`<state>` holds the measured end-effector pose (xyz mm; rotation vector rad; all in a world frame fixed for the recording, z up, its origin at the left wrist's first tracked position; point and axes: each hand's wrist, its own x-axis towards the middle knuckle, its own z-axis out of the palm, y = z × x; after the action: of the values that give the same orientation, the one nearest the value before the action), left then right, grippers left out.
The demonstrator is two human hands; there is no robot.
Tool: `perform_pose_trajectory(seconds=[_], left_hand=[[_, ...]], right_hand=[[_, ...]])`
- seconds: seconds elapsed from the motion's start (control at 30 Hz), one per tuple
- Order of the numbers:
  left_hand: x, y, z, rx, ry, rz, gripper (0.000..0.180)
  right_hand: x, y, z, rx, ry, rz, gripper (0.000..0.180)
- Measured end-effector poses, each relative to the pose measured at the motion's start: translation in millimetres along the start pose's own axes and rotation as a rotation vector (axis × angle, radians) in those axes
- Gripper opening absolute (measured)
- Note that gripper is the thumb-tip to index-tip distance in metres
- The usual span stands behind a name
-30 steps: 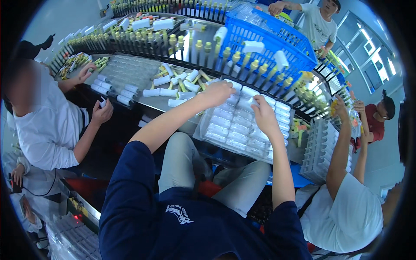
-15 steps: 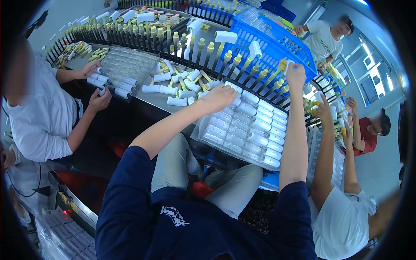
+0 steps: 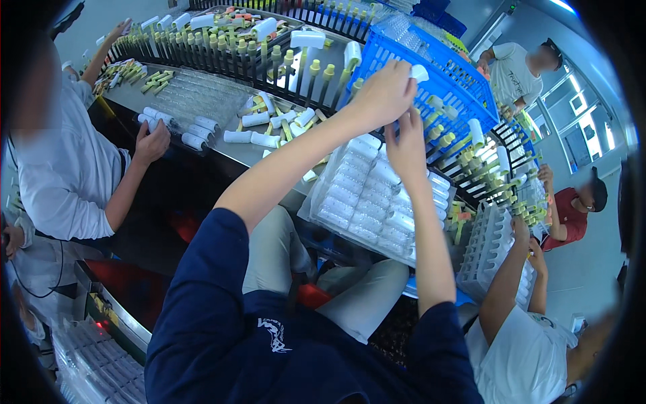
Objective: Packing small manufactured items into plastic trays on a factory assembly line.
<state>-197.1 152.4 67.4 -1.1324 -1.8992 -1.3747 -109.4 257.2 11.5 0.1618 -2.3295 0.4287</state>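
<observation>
My left hand (image 3: 382, 97) is raised over the far part of the clear tray, fingers closed at a small white rounded piece (image 3: 418, 73). Just below it my right hand (image 3: 406, 145) reaches up, its fingertips meeting the left fingers; what they pinch, if anything, is hidden. Beneath both hands lies the clear plastic tray (image 3: 316, 214), with rows of white rounded cylinders (image 3: 342, 192) in its pockets. Behind the hands runs a rack of black posts (image 3: 326, 84) with yellow-green tips, some bearing white cylinders (image 3: 307, 39).
Loose white cylinders (image 3: 256, 120) and yellow-green sticks are heaped left of the tray. A blue crate (image 3: 464, 74) stands behind the rack. Co-workers sit close on both sides, the left one (image 3: 74, 175) handling white cylinders, the right one (image 3: 521, 343) beside an upright tray (image 3: 486, 246).
My left hand has lifted from the tray toward the upper right. My right hand has come down and left from the rack to meet it. The left co-worker's far hand has gone to the rack.
</observation>
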Motion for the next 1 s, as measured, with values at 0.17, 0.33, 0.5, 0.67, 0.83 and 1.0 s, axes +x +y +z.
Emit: perform_pose_trajectory(seconds=[0.17,0.33,0.5,0.67,0.83,1.0], left_hand=[[44,-20,40,0.124,-0.335,-0.045,0.036],[69,-63,38,0.230,-0.474,-0.166,0.040],[84,-70,26,0.366,-0.487,-0.270,0.035],[53,-67,26,0.688,-0.520,-0.242,0.033],[7,-103,3,0.980,-0.173,-0.009,0.061],[37,-120,-47,0.960,-0.431,-0.216,0.066]], right_hand=[[-82,-33,-55,0.094,-0.106,0.260,0.027],[-129,-38,-102,0.183,-0.024,0.547,0.020],[-138,-40,-111,0.222,0.063,0.598,0.019],[-144,-36,-107,0.205,0.050,0.559,0.016],[-159,-20,-97,0.074,-0.010,0.505,0.019],[-180,-2,-77,-0.153,-0.337,0.426,0.021]])
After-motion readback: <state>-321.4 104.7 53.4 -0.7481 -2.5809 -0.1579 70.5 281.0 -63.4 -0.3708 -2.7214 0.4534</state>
